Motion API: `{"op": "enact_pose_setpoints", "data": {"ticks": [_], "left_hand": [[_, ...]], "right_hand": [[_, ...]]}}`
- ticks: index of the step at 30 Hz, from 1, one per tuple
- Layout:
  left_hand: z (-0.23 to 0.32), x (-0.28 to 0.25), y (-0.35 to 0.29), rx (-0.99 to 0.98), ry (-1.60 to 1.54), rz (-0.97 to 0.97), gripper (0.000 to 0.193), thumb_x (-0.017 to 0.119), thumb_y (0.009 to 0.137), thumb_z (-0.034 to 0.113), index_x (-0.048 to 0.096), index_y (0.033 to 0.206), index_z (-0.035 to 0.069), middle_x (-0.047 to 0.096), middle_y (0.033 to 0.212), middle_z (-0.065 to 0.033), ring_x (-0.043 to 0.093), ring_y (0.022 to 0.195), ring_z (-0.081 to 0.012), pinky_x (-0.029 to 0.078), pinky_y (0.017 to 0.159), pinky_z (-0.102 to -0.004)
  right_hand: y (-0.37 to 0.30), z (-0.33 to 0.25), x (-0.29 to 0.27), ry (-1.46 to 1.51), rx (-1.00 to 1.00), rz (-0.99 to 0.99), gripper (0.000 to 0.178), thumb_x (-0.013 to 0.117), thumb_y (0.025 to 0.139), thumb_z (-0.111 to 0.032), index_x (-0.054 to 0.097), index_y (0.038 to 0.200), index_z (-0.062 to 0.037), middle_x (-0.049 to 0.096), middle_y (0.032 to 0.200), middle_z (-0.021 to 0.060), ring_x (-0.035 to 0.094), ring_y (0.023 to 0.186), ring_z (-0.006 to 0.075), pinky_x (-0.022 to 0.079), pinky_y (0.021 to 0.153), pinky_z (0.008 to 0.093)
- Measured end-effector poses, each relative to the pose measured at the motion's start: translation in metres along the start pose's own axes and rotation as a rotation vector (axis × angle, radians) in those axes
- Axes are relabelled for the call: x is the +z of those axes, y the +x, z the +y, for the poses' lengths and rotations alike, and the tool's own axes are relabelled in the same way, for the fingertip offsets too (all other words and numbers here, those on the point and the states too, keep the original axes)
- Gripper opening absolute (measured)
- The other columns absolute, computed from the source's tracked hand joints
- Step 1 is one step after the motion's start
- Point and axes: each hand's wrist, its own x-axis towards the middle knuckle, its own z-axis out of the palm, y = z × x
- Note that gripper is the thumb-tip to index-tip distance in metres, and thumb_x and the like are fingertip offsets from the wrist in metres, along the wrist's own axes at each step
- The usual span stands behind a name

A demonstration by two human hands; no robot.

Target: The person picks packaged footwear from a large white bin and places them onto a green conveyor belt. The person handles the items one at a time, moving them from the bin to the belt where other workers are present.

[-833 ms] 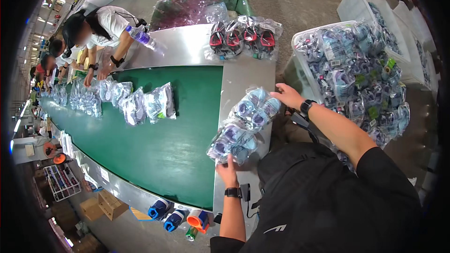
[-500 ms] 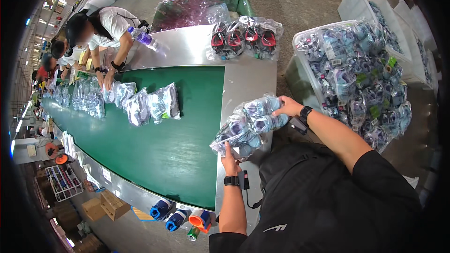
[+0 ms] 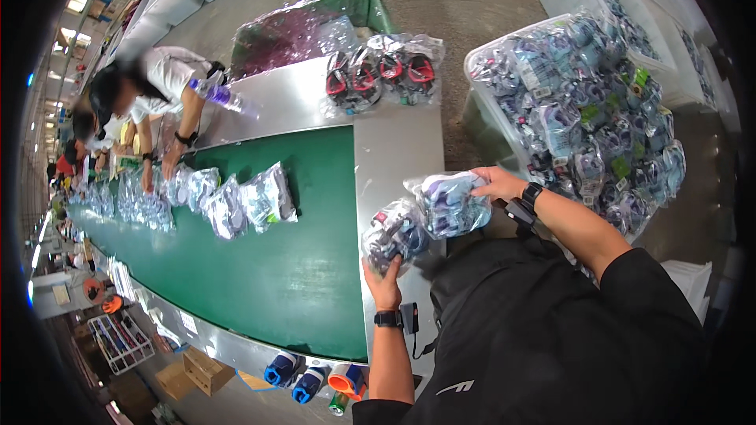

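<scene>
Bagged shoes: two clear plastic packs, one [image 3: 450,203] in our right hand, one [image 3: 391,238] in our left, both held over the steel edge of the desk [image 3: 394,149] beside the green belt [image 3: 291,267].
Long axis: the pair of packs lies in a line from lower left to upper right — the upper pack's far end points toward the full bin [image 3: 587,110].
Right hand [image 3: 498,183]: grip closed on the upper pack's right end.
Left hand [image 3: 383,282]: grip closed on the lower pack from beneath.
Contact: we see the two packs touching where they meet.
Nearby: more bagged pairs [image 3: 236,203] lie on the belt — another person's hands [image 3: 169,164] work there, well apart from ours.
</scene>
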Motion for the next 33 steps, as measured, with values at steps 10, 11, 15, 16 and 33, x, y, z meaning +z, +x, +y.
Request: {"op": "enact_pose_setpoints", "data": {"ticks": [10, 11, 15, 16, 33], "left_hand": [[0.048, 0.076, 0.007, 0.015, 0.192, -0.203, 0.064, 0.077, 0.080, 0.003, 0.043, 0.135, -0.002, 0.059, 0.121, -0.0121, 0.060, 0.105, -0.0209, 0.054, 0.085, -0.0330], [0.061, 0.093, 0.008, -0.057, 0.189, -0.218, 0.064, 0.077, 0.080, 0.005, 0.043, 0.135, -0.002, 0.058, 0.121, -0.0124, 0.060, 0.105, -0.0210, 0.054, 0.084, -0.0330], [0.058, 0.141, 0.038, 0.073, 0.303, -0.389, 0.062, 0.069, 0.082, 0.008, 0.043, 0.137, -0.002, 0.058, 0.125, -0.0152, 0.060, 0.107, -0.0227, 0.051, 0.093, -0.0364], [0.057, 0.155, 0.046, 0.028, 0.339, -0.417, 0.059, 0.067, 0.082, 0.008, 0.044, 0.136, -0.003, 0.059, 0.124, -0.0149, 0.060, 0.107, -0.0227, 0.050, 0.093, -0.0363], [0.047, 0.541, 0.084, -0.195, 0.755, -1.060, 0.031, 0.073, 0.088, 0.015, 0.062, 0.114, 0.003, 0.065, 0.094, 0.0003, 0.059, 0.073, -0.0076, 0.048, 0.057, -0.0230]], "right_hand": [[-0.119, -0.028, -0.036, 0.795, -0.387, 0.271, 0.039, 0.062, 0.095, -0.006, 0.054, 0.133, -0.0117, 0.066, 0.120, 0.0000, 0.066, 0.105, 0.0152, 0.056, 0.086, 0.0359], [-0.130, -0.029, -0.038, 0.818, -0.408, 0.338, 0.038, 0.062, 0.095, -0.007, 0.055, 0.132, -0.0115, 0.066, 0.119, -0.0001, 0.066, 0.104, 0.0147, 0.056, 0.084, 0.0351], [-0.179, -0.033, -0.052, 0.787, -0.478, 0.446, 0.034, 0.060, 0.098, -0.013, 0.055, 0.131, -0.0080, 0.068, 0.112, 0.0003, 0.067, 0.100, 0.0132, 0.057, 0.082, 0.0334], [-0.189, -0.038, -0.050, 0.818, -0.546, 0.578, 0.033, 0.060, 0.098, -0.017, 0.056, 0.129, -0.0066, 0.069, 0.107, 0.0004, 0.068, 0.091, 0.0119, 0.059, 0.074, 0.0315], [-0.335, 0.008, -0.154, 1.064, -0.654, 1.272, 0.033, 0.060, 0.096, -0.026, 0.059, 0.125, -0.0100, 0.068, 0.107, 0.0013, 0.067, 0.090, 0.0129, 0.057, 0.065, 0.0302]]}}
